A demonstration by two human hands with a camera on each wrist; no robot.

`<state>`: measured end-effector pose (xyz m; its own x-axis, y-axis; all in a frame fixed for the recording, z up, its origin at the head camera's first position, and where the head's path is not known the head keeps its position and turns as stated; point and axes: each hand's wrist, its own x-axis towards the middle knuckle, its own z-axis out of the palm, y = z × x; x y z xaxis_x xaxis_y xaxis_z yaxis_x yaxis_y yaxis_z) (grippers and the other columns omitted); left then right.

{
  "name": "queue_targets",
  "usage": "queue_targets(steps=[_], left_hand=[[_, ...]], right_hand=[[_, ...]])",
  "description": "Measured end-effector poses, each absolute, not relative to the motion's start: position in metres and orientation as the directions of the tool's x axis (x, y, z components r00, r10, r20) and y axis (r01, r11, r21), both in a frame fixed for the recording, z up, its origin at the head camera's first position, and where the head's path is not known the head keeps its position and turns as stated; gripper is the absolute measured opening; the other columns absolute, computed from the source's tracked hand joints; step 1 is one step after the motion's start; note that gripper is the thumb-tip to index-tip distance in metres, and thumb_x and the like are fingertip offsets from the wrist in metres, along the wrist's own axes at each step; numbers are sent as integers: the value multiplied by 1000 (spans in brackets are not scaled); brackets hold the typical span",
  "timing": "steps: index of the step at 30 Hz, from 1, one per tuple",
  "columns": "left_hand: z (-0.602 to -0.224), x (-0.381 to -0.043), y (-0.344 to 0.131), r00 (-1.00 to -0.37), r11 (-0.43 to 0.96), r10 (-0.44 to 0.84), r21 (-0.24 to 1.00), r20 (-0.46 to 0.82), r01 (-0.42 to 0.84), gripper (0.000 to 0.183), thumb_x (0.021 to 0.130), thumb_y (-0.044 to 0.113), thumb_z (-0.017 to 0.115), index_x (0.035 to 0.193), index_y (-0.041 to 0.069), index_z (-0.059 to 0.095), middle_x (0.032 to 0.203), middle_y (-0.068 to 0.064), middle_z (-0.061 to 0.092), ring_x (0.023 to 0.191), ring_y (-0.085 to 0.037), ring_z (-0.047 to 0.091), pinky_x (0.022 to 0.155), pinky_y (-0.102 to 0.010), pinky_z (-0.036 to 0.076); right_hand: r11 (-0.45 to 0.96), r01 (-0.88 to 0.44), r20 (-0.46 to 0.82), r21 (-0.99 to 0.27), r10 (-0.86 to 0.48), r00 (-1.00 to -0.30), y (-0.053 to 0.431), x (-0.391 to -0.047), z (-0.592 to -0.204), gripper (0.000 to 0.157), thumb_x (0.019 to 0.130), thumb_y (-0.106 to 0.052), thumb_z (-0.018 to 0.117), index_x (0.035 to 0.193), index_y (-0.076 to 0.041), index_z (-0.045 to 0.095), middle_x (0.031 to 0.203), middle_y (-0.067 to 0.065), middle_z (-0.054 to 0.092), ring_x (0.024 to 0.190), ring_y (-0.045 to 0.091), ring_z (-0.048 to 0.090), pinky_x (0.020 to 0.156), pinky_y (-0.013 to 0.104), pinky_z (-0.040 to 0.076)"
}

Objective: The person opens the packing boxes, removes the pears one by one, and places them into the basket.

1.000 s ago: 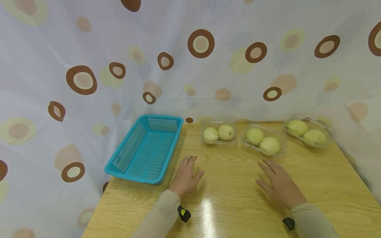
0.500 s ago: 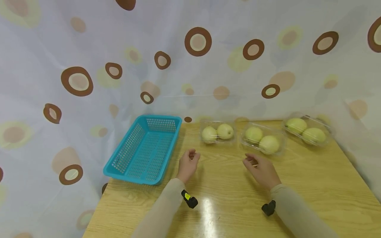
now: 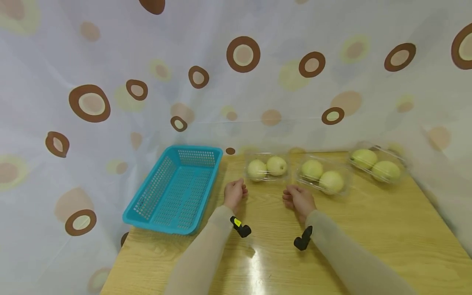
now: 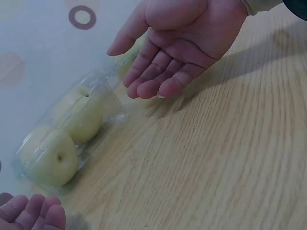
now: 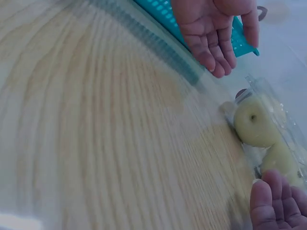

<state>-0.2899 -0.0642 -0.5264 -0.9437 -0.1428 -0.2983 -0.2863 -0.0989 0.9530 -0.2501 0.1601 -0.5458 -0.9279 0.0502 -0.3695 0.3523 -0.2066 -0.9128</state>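
Observation:
My left hand (image 3: pixel 234 194) hovers over the table beside the blue basket, fingers loosely bent and holding nothing. Facing it across a gap, my right hand (image 3: pixel 300 200) also holds nothing; its relaxed fingers show at the lower right of the right wrist view. Just beyond both hands lies a clear plastic pack with two round pale yellow pears (image 3: pixel 276 166). To its right, a second clear pack holds two more pears (image 3: pixel 332 182), near my right hand. A third such pack with pears (image 3: pixel 386 171) lies at the far right. Neither hand visibly touches a pack.
A blue perforated plastic basket (image 3: pixel 158 227) stands on the left of the wooden table (image 3: pixel 368 229), with nothing visible inside. Behind the table hangs a white curtain (image 3: pixel 206 37) with brown-ringed circles. The table's right edge runs along the curtain.
My right hand has moved left and slightly forward, my left hand slightly forward and right, so the gap between them is smaller. The fingers of both are more bent. Packs and basket have stayed put.

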Motion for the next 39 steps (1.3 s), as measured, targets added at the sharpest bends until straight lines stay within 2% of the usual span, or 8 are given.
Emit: queue_targets(steps=[4,7,13,20,28,34,37,39], left_hand=[[-529,-302,-57,-929,-144,-105,930,-356,-340,46,99,25,51,127,-10,51,108,-22,60,82,-23,61,76,-35,55],[-530,-310,-54,-910,-215,-90,900,-404,-378,43,99,24,51,127,-9,50,102,-20,59,78,-21,60,66,-30,53],[-529,-317,-53,-894,-264,-55,870,-445,-417,27,98,16,47,109,-7,55,85,-11,56,67,-18,55,53,-26,43],[-527,-321,-51,-902,-171,-67,895,-428,-412,24,94,12,46,96,-8,59,79,-11,58,62,-16,53,54,-26,45],[-530,-324,-53,-906,-169,-30,895,-423,-413,20,96,10,43,89,-4,56,75,-9,55,60,-15,53,54,-26,44],[-533,-323,-54,-918,-137,-47,913,-393,-384,17,94,7,45,92,-4,57,78,-12,58,63,-17,54,57,-27,47],[-535,-323,-55,-937,-63,-97,942,-335,-331,16,92,7,48,104,-1,55,81,-12,60,66,-20,58,58,-28,48],[-536,-323,-56,-953,26,-126,959,-276,-281,26,92,7,50,116,1,54,85,-11,61,69,-23,61,59,-28,49]], right_hand=[[-297,359,-396,-885,74,-915,156,-260,-547,56,100,-36,49,139,3,39,124,17,54,95,15,63,86,30,53],[-334,366,-409,-869,68,-910,153,-267,-548,58,100,-39,48,140,1,35,123,15,53,94,16,62,87,32,53],[-350,374,-424,-859,78,-902,147,-274,-549,54,100,-41,47,133,1,42,108,9,59,87,14,62,81,32,54],[-343,379,-431,-859,88,-898,146,-281,-550,49,101,-41,44,127,0,48,95,2,61,79,11,60,70,27,54],[-310,356,-403,-882,102,-909,146,-286,-549,40,102,-33,42,120,2,50,86,1,59,69,9,56,61,23,49],[-313,366,-411,-876,92,-907,147,-287,-550,38,102,-31,43,118,2,51,83,-1,59,68,9,56,59,23,48],[-311,361,-402,-880,79,-912,148,-287,-551,35,102,-29,42,116,3,51,82,-1,58,68,9,55,59,23,47],[-315,358,-399,-879,72,-914,149,-286,-551,32,102,-27,42,111,2,52,81,0,58,66,10,54,57,23,47]])
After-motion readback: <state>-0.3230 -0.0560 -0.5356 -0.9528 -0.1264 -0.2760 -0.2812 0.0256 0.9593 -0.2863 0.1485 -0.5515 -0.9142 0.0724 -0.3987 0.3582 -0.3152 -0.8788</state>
